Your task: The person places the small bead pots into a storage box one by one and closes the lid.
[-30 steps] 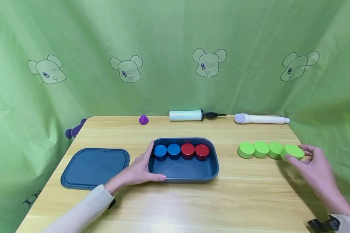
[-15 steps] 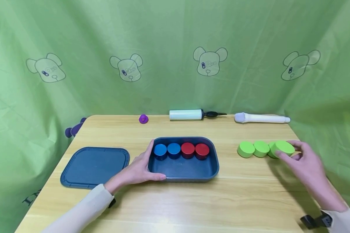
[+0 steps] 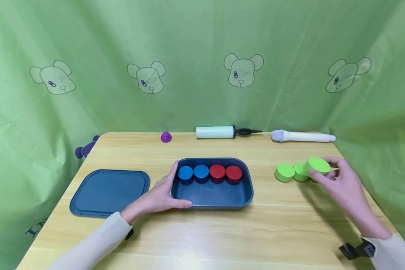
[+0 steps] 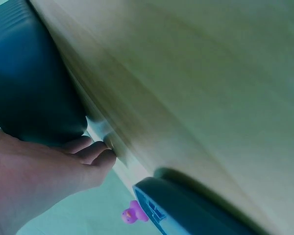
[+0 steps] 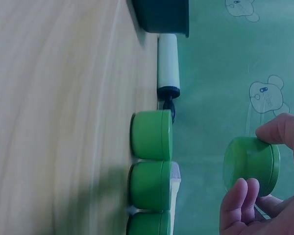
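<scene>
My right hand [image 3: 345, 183] pinches a round green lidded tin [image 3: 317, 165] between thumb and fingers, lifted off the table and slightly tilted. Beneath and left of it stand a green tin [image 3: 284, 172], another [image 3: 300, 171] and a third, mostly hidden in the head view. The right wrist view shows the held tin [image 5: 250, 164] apart from the row. My left hand [image 3: 158, 198] grips the left end of a dark blue box [image 3: 212, 207], thumb along its front wall. Two blue tins [image 3: 193, 173] and two red tins [image 3: 225, 174] stand along the box's back wall.
A flat dark blue lid [image 3: 111, 193] lies left of the box. Along the table's back edge lie a purple rubber duck [image 3: 166, 137], a white hand pump [image 3: 215, 132] with a black nozzle, and a white microphone [image 3: 303, 136]. A green curtain [image 3: 195, 105] hangs behind.
My right hand has raised the green tin and carried it leftward over the row. My left hand has kept its hold on the box, which stays in place.
</scene>
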The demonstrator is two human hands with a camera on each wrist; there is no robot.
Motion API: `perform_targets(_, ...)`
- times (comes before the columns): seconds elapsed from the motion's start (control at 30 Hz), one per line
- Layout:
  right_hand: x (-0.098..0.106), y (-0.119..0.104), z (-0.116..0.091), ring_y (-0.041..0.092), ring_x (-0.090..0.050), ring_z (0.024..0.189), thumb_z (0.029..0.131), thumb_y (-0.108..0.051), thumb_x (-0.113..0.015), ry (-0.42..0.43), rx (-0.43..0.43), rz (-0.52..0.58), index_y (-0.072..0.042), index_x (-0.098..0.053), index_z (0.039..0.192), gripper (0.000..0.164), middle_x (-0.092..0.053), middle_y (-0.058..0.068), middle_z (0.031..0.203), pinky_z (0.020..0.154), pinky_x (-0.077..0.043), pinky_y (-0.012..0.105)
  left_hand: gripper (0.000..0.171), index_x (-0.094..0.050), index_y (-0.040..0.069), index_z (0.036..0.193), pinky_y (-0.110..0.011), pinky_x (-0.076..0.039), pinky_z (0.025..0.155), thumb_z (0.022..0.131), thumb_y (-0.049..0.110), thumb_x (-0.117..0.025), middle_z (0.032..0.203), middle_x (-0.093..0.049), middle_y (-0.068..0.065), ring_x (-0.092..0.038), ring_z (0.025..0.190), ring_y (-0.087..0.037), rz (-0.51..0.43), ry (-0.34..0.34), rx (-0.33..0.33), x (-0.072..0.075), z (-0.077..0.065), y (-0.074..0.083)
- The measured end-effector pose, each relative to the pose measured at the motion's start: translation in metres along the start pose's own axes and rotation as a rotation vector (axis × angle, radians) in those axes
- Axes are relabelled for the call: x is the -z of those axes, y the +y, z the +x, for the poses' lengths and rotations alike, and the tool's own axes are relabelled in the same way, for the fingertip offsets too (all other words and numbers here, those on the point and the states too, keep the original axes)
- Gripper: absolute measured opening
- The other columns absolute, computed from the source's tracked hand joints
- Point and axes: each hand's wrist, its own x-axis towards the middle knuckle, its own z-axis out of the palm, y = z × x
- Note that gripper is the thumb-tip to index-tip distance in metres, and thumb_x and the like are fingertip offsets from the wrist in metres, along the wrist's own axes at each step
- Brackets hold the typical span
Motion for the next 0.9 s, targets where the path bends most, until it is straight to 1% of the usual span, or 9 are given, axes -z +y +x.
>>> perform_targets(0.1, -0.005, -0.008, 0.002, 0.010, -0.052, 0.086, 0.102, -0.037, -0.081, 0.002, 0.016, 0.042, 0.002, -0.047, 0.154, 0.073, -0.055, 0.010, 0.109, 0.063, -0.047, 0.021, 0.141, 0.011, 0.025, 0.176, -0.070, -0.027, 0.123, 0.084, 0.062, -0.090, 0.181, -0.011, -0.011, -0.019, 0.163, -0.041, 0.004, 0.001, 0.001, 0.000, 0.000, 0.000)
perform_targets(0.2, -0.010, -0.015, 0.004, 0.009, -0.052, 0.088, 0.102, -0.035, -0.081, -0.003, 0.025, 0.054, 0.003, -0.048, 0.154, 0.072, -0.055, 0.008, 0.110, 0.064, -0.048, 0.019, 0.141, 0.010, 0.023, 0.176, -0.069, -0.028, 0.123, 0.085, 0.061, -0.090, 0.181, -0.013, -0.014, -0.021, 0.163, -0.042, 0.006, 0.004, -0.010, 0.000, 0.001, 0.001)
perform_targets(0.33, -0.016, -0.025, 0.005, 0.008, -0.054, 0.087, 0.102, -0.035, -0.081, -0.010, 0.037, 0.046, 0.002, -0.049, 0.154, 0.071, -0.059, 0.008, 0.108, 0.064, -0.049, 0.019, 0.140, 0.009, 0.021, 0.176, -0.069, -0.027, 0.123, 0.085, 0.060, -0.091, 0.180, -0.014, -0.016, -0.021, 0.162, -0.044, 0.004, 0.009, -0.022, -0.001, 0.001, 0.001)
perform_targets(0.47, -0.023, -0.033, 0.006, 0.009, -0.054, 0.086, 0.102, -0.034, -0.081, -0.024, 0.058, 0.052, 0.001, -0.050, 0.154, 0.070, -0.059, 0.010, 0.105, 0.062, -0.049, 0.020, 0.142, 0.010, 0.023, 0.176, -0.068, -0.028, 0.123, 0.084, 0.061, -0.090, 0.181, -0.014, -0.015, -0.021, 0.162, -0.043, 0.003, 0.002, -0.009, -0.001, 0.001, 0.001)
perform_targets(0.7, -0.033, -0.047, 0.006, 0.011, -0.054, 0.087, 0.102, -0.031, -0.081, -0.039, 0.108, 0.045, 0.000, -0.054, 0.151, 0.064, -0.060, 0.012, 0.107, 0.064, -0.049, 0.019, 0.142, 0.010, 0.024, 0.176, -0.070, -0.029, 0.122, 0.084, 0.060, -0.091, 0.181, -0.015, -0.014, -0.022, 0.162, -0.043, 0.000, 0.009, 0.008, -0.001, 0.000, 0.002)
perform_targets(0.9, -0.040, -0.059, 0.008, 0.013, -0.054, 0.088, 0.102, -0.029, -0.082, -0.060, 0.145, 0.075, 0.000, -0.054, 0.150, 0.063, -0.059, 0.013, 0.110, 0.064, -0.050, 0.019, 0.141, 0.010, 0.025, 0.176, -0.070, -0.028, 0.122, 0.084, 0.060, -0.091, 0.181, -0.014, -0.014, -0.022, 0.162, -0.043, 0.000, 0.011, 0.008, -0.001, 0.000, 0.002)
